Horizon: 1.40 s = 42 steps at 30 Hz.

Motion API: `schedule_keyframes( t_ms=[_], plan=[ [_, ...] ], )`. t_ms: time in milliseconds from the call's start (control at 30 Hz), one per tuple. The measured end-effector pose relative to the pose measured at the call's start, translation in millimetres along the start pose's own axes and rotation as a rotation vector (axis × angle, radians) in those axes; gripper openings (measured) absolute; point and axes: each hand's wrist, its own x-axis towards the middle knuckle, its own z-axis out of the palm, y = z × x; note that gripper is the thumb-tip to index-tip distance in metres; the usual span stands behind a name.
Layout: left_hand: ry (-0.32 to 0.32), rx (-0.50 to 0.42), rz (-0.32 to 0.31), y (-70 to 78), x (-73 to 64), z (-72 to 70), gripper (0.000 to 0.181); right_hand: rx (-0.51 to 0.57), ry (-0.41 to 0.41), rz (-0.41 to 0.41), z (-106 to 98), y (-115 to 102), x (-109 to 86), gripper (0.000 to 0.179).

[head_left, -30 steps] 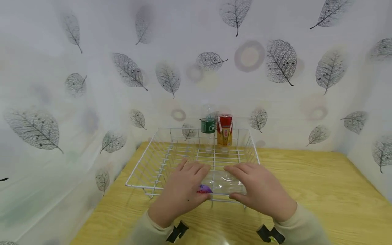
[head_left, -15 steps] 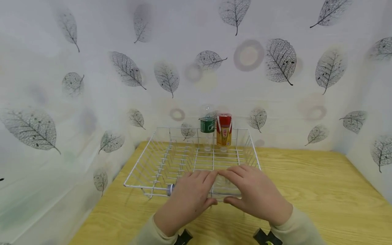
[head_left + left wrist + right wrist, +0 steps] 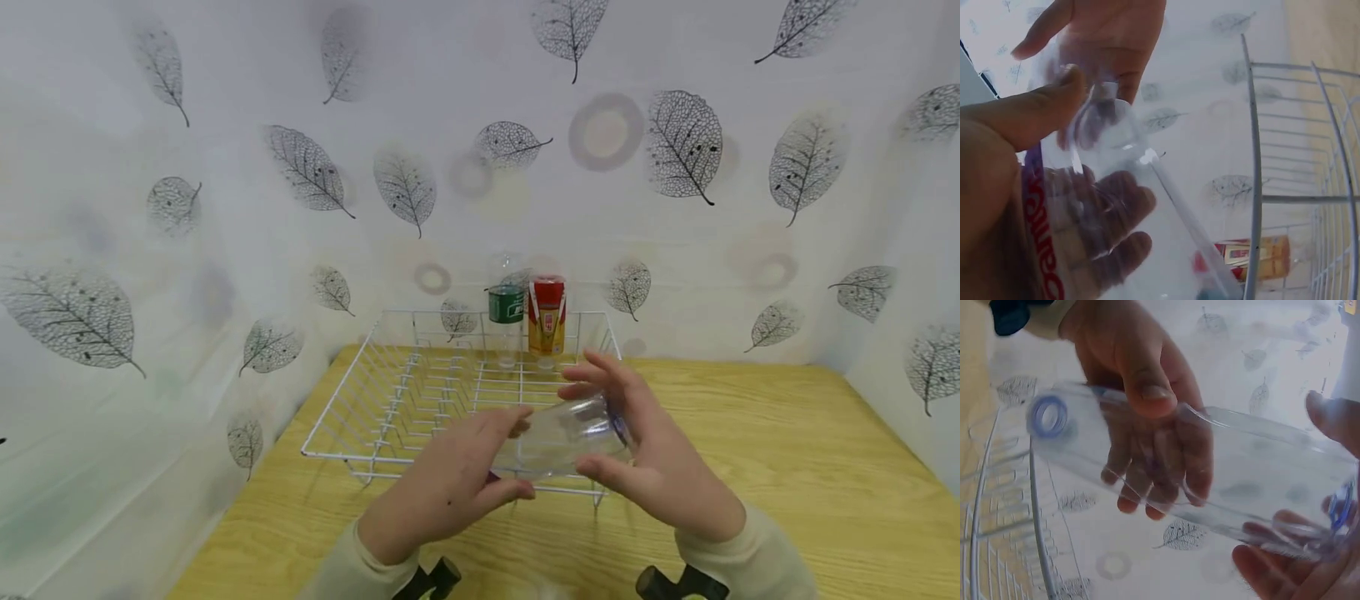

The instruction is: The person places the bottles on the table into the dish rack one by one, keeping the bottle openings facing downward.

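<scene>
A clear plastic bottle [image 3: 555, 437] lies tilted between my hands, over the front of a white wire dish rack [image 3: 465, 387]. My left hand [image 3: 450, 475] holds it with the thumb on one side and the fingers on the other. Part of its purple label with red letters [image 3: 1041, 231] shows in the left wrist view. The neck end [image 3: 1049, 417] points left and the bottom lies toward my right palm. My right hand [image 3: 652, 458] has its fingers curved around the bottom end. In the right wrist view its thumb [image 3: 1335, 422] is lifted from the wall.
At the back of the rack, a clear bottle with a green label [image 3: 506, 306] and a red and yellow bottle [image 3: 547, 321] stand upside down side by side. A wooden tabletop [image 3: 750, 450] bears the rack. Leaf-patterned sheeting [image 3: 465, 200] hangs behind and at the sides.
The bottle has gone from lying level to tilted, its right end higher. My right hand has moved right and spread around its bottom end; the hands were close together half a second ago.
</scene>
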Motion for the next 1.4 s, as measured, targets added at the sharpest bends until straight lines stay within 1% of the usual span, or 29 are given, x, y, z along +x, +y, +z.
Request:
schedule_keyframes(
  t_ms=[100,167,200,267,333,367,467,533,567,633,733,933,1067,1233,1300,1400],
  plan=[
    [0.012,-0.157,-0.024,1.0,0.6,2.1,0.072,0.218,0.023,-0.046,1,0,0.4,0.095],
    [0.023,-0.260,-0.039,1.8,0.1,4.7,0.071,0.336,0.018,-0.053,4,0,0.4,0.092],
    [0.030,-0.295,-0.042,2.3,0.0,6.2,0.071,0.378,0.011,-0.052,6,1,0.4,0.091],
    [0.039,-0.314,-0.049,3.7,0.2,9.7,0.070,0.445,-0.006,-0.046,11,2,0.5,0.089],
    [0.048,-0.267,-0.042,4.9,1.6,13.4,0.071,0.488,-0.005,-0.033,16,3,0.5,0.086],
    [0.055,-0.228,-0.035,5.5,2.6,15.1,0.071,0.517,0.004,-0.031,19,3,0.4,0.085],
    [0.077,-0.079,-0.003,7.7,4.8,19.9,0.072,0.609,0.053,-0.036,28,4,0.7,0.077],
    [0.087,-0.018,0.013,9.6,5.1,22.2,0.070,0.664,0.079,-0.049,36,5,1.2,0.071],
    [0.089,-0.002,0.015,10.6,5.0,23.1,0.068,0.681,0.092,-0.054,39,5,1.5,0.068],
    [0.094,0.014,0.018,12.8,4.7,24.3,0.065,0.693,0.109,-0.064,44,6,2.1,0.064],
    [0.093,0.025,0.004,16.2,4.5,25.8,0.065,0.697,0.124,-0.078,48,6,2.1,0.062],
    [0.046,-0.052,-0.011,20.8,4.6,31.2,0.074,0.697,0.133,-0.090,52,6,1.1,0.065],
    [0.053,-0.078,0.002,20.7,6.2,33.0,0.075,0.674,0.128,-0.078,50,6,1.0,0.064],
    [0.048,-0.036,0.014,17.0,6.2,30.0,0.077,0.629,0.093,-0.030,45,5,-0.9,0.062],
    [0.042,-0.007,0.015,13.9,4.8,27.2,0.075,0.613,0.073,-0.017,44,5,-1.3,0.061],
    [0.043,0.010,0.034,8.2,2.8,22.5,0.068,0.580,0.053,-0.021,43,7,-0.4,0.060]
  ],
)
